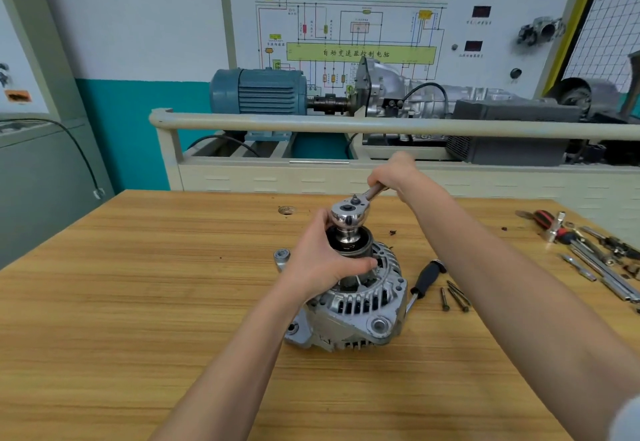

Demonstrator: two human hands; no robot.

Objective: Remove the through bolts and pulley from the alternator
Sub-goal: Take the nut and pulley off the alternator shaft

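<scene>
A silver alternator [360, 309] stands on the wooden workbench [138, 302] with its dark pulley [362, 245] facing up. A chrome ratchet [349, 213] with a socket sits on top of the pulley's centre. My left hand [322, 260] grips the pulley from the left, fingers curled round its front. My right hand [394, 174] holds the ratchet's handle, which points to the far right. Three loose through bolts [455, 297] lie on the bench just right of the alternator.
A black-handled screwdriver [424, 281] lies against the alternator's right side. Several sockets, extensions and a red-handled tool [588, 250] are scattered at the bench's right edge. A small hole [286, 211] is in the benchtop behind. A training rig with a rail [346, 125] stands beyond the bench.
</scene>
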